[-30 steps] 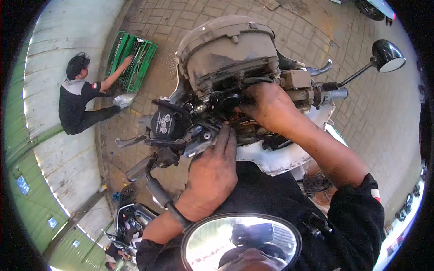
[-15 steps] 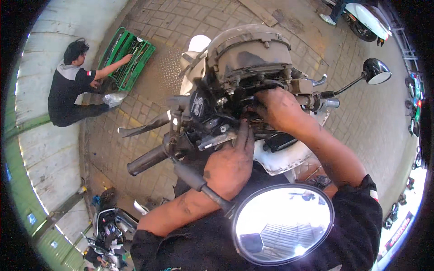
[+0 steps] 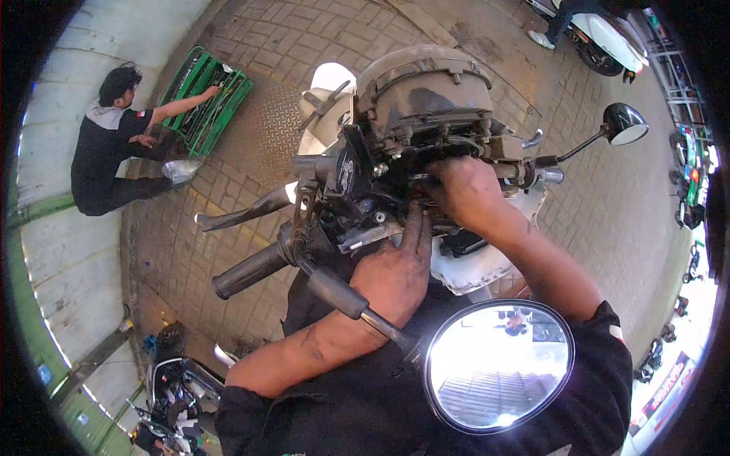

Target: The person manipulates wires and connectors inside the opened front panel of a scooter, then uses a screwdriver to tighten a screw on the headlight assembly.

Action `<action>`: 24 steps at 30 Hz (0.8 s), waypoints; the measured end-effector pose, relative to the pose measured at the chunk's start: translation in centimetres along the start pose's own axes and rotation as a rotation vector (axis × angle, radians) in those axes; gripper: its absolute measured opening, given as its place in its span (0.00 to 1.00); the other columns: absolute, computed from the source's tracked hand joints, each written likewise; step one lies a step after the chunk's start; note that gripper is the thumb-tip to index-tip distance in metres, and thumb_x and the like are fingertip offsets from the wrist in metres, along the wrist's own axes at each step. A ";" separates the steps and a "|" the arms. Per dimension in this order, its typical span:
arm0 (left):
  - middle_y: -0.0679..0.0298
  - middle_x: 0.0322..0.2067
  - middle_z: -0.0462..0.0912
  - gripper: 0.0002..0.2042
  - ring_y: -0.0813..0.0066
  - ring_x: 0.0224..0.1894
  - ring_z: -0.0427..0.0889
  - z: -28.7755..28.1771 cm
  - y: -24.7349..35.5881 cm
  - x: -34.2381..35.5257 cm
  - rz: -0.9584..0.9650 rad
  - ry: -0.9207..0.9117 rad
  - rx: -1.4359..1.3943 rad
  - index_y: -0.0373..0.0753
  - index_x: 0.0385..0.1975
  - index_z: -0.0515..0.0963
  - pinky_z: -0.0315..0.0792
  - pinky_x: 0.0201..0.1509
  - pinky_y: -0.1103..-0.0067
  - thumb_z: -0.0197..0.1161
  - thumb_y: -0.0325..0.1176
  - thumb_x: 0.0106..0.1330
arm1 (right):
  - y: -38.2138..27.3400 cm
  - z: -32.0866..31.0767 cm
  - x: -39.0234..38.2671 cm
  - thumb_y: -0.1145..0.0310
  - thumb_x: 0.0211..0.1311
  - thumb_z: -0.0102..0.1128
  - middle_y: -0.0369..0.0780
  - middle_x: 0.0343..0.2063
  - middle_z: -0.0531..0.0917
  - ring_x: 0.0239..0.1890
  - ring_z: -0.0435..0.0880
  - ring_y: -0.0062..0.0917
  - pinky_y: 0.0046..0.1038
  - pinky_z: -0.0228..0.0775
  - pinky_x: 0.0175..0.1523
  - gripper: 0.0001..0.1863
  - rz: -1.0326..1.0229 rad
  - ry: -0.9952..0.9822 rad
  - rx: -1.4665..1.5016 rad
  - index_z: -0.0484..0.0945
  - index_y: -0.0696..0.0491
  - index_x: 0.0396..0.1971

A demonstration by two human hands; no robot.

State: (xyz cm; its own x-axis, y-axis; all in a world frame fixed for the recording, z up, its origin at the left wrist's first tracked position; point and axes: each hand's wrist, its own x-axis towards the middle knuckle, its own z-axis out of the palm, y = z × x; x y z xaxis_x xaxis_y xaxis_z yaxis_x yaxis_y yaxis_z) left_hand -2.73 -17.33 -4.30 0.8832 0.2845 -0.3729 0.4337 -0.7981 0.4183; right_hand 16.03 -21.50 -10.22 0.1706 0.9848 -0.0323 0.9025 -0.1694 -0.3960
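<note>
A partly stripped motorcycle front [image 3: 357, 205] stands before me, with a dusty headlight housing [image 3: 430, 99] at its far end. My right hand [image 3: 468, 190] reaches into the dark gap behind the housing. Its fingers are curled and closed at a dark part; their tips are hidden. From below, my left hand [image 3: 391, 277] points two stretched fingers into the same gap, their tips close to the right hand's fingers. A black handlebar grip [image 3: 247, 273] and a lever [image 3: 239, 214] lie left of the hands. An oval mirror [image 3: 498, 365] is between my forearms.
A co-worker [image 3: 114, 148] crouches at far left, one hand in a green toolbox [image 3: 228, 114]. The second mirror [image 3: 625, 124] juts out at right. Another motorcycle [image 3: 179, 387] stands at lower left, and a white scooter [image 3: 608, 38] at upper right on the paving.
The view has shifted slightly, and the near mirror appears farther right and higher. Both my hands stay in the gap behind the headlight housing, nearly in place.
</note>
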 end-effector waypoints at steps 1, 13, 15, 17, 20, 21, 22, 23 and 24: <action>0.43 0.65 0.58 0.29 0.53 0.40 0.82 0.1 0.0 0.0 0.010 0.014 0.024 0.25 0.61 0.61 0.82 0.33 0.67 0.51 0.26 0.56 | -0.1 -0.1 0.1 0.62 0.51 0.62 0.46 0.18 0.80 0.24 0.82 0.42 0.42 0.74 0.30 0.09 0.039 -0.006 0.016 0.79 0.52 0.22; 0.43 0.66 0.56 0.30 0.53 0.39 0.83 0.3 -0.3 0.1 0.015 -0.005 -0.073 0.25 0.62 0.60 0.82 0.33 0.67 0.51 0.25 0.56 | -0.2 -0.3 0.2 0.62 0.50 0.62 0.46 0.22 0.81 0.27 0.82 0.43 0.42 0.74 0.32 0.11 -0.011 -0.154 -0.080 0.83 0.51 0.32; 0.42 0.66 0.55 0.31 0.53 0.38 0.83 0.1 -0.1 0.2 0.006 -0.012 -0.050 0.25 0.62 0.59 0.82 0.33 0.67 0.51 0.25 0.55 | 0.1 -0.6 0.5 0.62 0.50 0.62 0.46 0.22 0.81 0.27 0.82 0.43 0.42 0.74 0.32 0.11 -0.033 -0.187 -0.074 0.83 0.51 0.31; 0.42 0.67 0.54 0.31 0.53 0.38 0.83 -0.3 0.0 0.4 0.000 -0.018 -0.029 0.25 0.63 0.58 0.82 0.32 0.67 0.51 0.25 0.55 | 0.1 -1.2 0.8 0.62 0.50 0.62 0.46 0.21 0.81 0.27 0.82 0.43 0.42 0.74 0.32 0.10 -0.053 -0.221 -0.069 0.83 0.52 0.30; 0.42 0.67 0.52 0.32 0.52 0.38 0.83 -0.8 0.1 0.5 -0.025 -0.093 -0.044 0.24 0.63 0.57 0.82 0.32 0.67 0.51 0.24 0.54 | -0.2 -1.8 1.1 0.63 0.51 0.60 0.46 0.21 0.81 0.28 0.82 0.43 0.42 0.74 0.33 0.09 -0.134 -0.292 -0.115 0.82 0.52 0.27; 0.42 0.68 0.51 0.32 0.51 0.38 0.83 -0.7 0.0 0.5 -0.021 -0.075 -0.065 0.25 0.63 0.57 0.82 0.32 0.67 0.51 0.24 0.54 | -0.2 -1.7 1.3 0.64 0.51 0.60 0.46 0.22 0.81 0.28 0.82 0.43 0.42 0.74 0.34 0.08 -0.175 -0.284 -0.113 0.82 0.52 0.27; 0.42 0.68 0.51 0.33 0.51 0.38 0.83 -0.5 0.0 0.5 -0.016 -0.058 -0.086 0.25 0.63 0.57 0.82 0.33 0.66 0.51 0.24 0.54 | -0.2 -1.7 1.4 0.64 0.51 0.60 0.46 0.22 0.81 0.28 0.82 0.43 0.42 0.74 0.34 0.08 -0.216 -0.275 -0.110 0.81 0.52 0.26; 0.42 0.68 0.51 0.33 0.51 0.38 0.83 -0.2 -0.1 0.5 -0.016 -0.058 -0.087 0.25 0.63 0.57 0.82 0.33 0.66 0.51 0.24 0.54 | -0.5 -1.9 1.6 0.64 0.51 0.60 0.46 0.22 0.81 0.28 0.82 0.43 0.42 0.74 0.34 0.08 -0.216 -0.276 -0.111 0.81 0.52 0.26; 0.42 0.68 0.51 0.33 0.50 0.38 0.83 0.2 -0.2 0.4 -0.005 -0.020 -0.074 0.25 0.63 0.57 0.82 0.33 0.66 0.52 0.24 0.54 | -0.9 -2.2 1.9 0.65 0.51 0.60 0.46 0.23 0.81 0.29 0.82 0.43 0.42 0.74 0.36 0.08 -0.200 -0.341 -0.108 0.81 0.53 0.26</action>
State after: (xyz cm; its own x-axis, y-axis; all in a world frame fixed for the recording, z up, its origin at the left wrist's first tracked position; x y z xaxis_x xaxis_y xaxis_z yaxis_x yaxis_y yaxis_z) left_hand -2.49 -17.16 -4.67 0.8773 0.2774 -0.3916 0.4512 -0.7548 0.4761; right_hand 16.43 -19.55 -7.90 -0.1369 0.9518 -0.2744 0.9441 0.0415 -0.3271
